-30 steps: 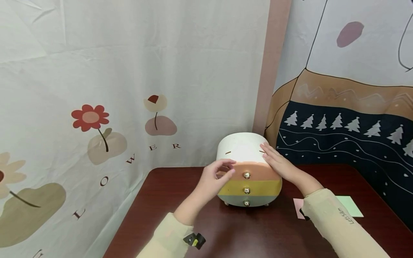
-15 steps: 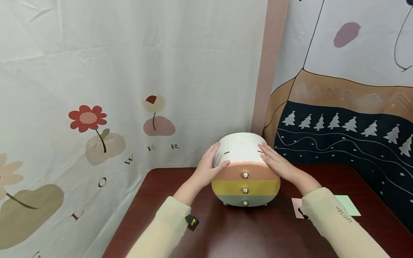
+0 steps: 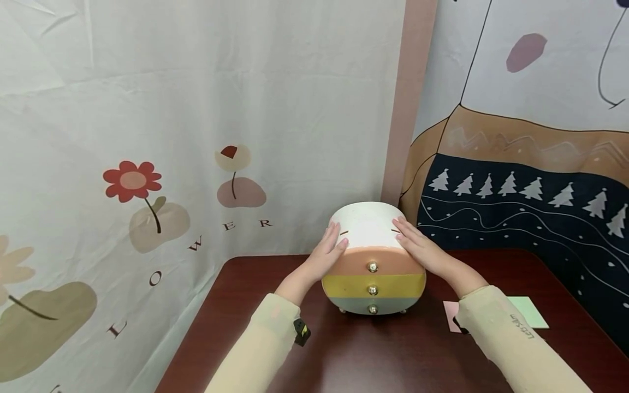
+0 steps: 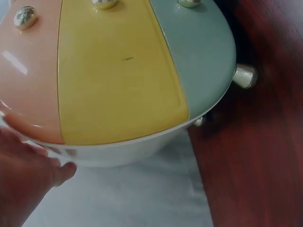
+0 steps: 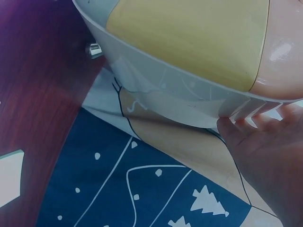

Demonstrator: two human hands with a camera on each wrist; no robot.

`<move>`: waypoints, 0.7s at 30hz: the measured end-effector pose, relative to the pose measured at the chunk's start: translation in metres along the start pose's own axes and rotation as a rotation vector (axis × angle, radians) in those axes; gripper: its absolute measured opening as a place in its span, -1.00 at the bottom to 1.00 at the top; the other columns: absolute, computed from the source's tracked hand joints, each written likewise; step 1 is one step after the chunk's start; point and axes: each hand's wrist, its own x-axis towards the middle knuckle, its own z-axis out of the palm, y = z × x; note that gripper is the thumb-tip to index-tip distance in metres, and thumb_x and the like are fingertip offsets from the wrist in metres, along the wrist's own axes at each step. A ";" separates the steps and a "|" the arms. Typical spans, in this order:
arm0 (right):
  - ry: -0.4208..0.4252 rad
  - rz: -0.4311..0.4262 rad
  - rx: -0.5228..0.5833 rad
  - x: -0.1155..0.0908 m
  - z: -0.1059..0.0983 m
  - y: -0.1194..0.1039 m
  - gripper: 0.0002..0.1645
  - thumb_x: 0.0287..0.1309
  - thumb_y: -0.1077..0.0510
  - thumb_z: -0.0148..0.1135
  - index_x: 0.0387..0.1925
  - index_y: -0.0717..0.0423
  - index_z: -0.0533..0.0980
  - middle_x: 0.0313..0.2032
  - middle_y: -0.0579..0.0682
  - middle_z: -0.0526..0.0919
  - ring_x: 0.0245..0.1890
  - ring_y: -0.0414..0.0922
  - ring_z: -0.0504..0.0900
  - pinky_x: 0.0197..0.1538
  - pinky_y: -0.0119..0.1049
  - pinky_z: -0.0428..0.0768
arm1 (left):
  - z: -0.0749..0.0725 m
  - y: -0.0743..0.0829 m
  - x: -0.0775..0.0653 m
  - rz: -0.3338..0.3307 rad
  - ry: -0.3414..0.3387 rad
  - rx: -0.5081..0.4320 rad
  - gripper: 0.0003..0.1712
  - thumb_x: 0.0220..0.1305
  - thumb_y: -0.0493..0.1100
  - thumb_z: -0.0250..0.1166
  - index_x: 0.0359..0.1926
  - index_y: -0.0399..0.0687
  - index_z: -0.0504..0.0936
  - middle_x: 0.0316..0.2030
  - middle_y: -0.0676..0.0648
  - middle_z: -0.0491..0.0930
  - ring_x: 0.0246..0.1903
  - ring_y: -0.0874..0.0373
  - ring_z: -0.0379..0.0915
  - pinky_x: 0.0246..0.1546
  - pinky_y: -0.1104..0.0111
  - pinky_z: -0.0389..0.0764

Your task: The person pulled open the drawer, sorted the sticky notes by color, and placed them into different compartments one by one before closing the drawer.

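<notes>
A small rounded drawer box (image 3: 374,286) with a white shell stands on the table. Its front has a peach, a yellow and a green drawer, each with a gold knob, and all three look closed. My left hand (image 3: 321,256) rests with straight fingers against the upper left side of the shell. On the opposite side my right hand (image 3: 423,248) lies flat against the upper right, its fingers extended. In the left wrist view the thumb is near the shell's edge; the right wrist view has the right fingers touching the shell's side.
The dark red table (image 3: 373,355) carries a pink paper (image 3: 450,316) and a green paper (image 3: 529,312) to the right, partly under the right sleeve. A white flower-printed curtain (image 3: 295,109) and a dark tree-printed cloth (image 3: 491,213) hang behind it.
My left hand has gone from hovering with curled fingers before the peach drawer to lying against the box's left side. The right hand keeps its place, and the box has not visibly shifted.
</notes>
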 end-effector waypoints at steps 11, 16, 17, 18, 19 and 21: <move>0.057 -0.012 -0.021 0.000 0.003 0.003 -0.30 0.43 -0.15 -0.23 0.46 0.06 0.03 0.48 0.14 -0.12 0.46 0.23 -0.16 0.33 0.34 -0.13 | 0.004 -0.003 -0.002 -0.029 -0.017 -0.079 -0.23 0.44 0.22 -0.22 0.50 0.01 -0.17 0.50 -0.05 -0.35 0.48 -0.02 -0.49 0.41 -0.05 -0.23; 0.202 -0.051 0.019 -0.008 0.005 0.004 -0.36 0.45 -0.06 -0.19 0.42 0.13 0.12 0.43 0.20 0.06 0.42 0.23 -0.01 0.33 0.29 0.01 | 0.003 -0.003 -0.002 -0.020 -0.022 -0.086 -0.22 0.44 0.21 -0.21 0.50 -0.01 -0.18 0.50 -0.08 -0.36 0.48 -0.03 -0.50 0.41 -0.06 -0.24; 0.248 -0.063 0.024 -0.011 0.006 0.005 -0.38 0.45 -0.04 -0.18 0.41 0.14 0.15 0.42 0.20 0.10 0.41 0.23 0.03 0.31 0.29 0.08 | 0.003 -0.003 -0.001 -0.023 -0.025 -0.089 -0.22 0.44 0.22 -0.22 0.50 0.00 -0.19 0.50 -0.07 -0.36 0.48 -0.01 -0.51 0.41 -0.04 -0.25; 0.301 -0.078 0.025 -0.014 0.007 0.006 -0.41 0.45 -0.02 -0.17 0.39 0.13 0.18 0.39 0.20 0.14 0.39 0.21 0.09 0.28 0.27 0.16 | 0.003 -0.003 -0.001 -0.020 -0.025 -0.088 -0.22 0.44 0.22 -0.21 0.50 -0.01 -0.19 0.50 -0.08 -0.36 0.48 -0.01 -0.51 0.41 -0.05 -0.24; 0.359 -0.100 0.024 -0.018 0.008 0.006 -0.45 0.44 0.02 -0.14 0.35 0.14 0.22 0.36 0.20 0.19 0.35 0.19 0.16 0.24 0.23 0.25 | 0.003 -0.003 -0.001 -0.021 -0.027 -0.088 -0.22 0.44 0.22 -0.22 0.50 -0.01 -0.19 0.50 -0.07 -0.37 0.48 0.00 -0.51 0.41 -0.05 -0.24; 0.480 -0.134 0.003 -0.026 0.011 0.007 -0.53 0.42 0.08 -0.09 0.28 0.15 0.32 0.28 0.18 0.29 0.24 0.10 0.28 0.15 0.02 0.42 | 0.003 -0.003 -0.001 -0.017 -0.024 -0.090 -0.22 0.44 0.21 -0.21 0.50 -0.03 -0.18 0.50 -0.08 -0.36 0.48 0.00 -0.51 0.41 -0.05 -0.24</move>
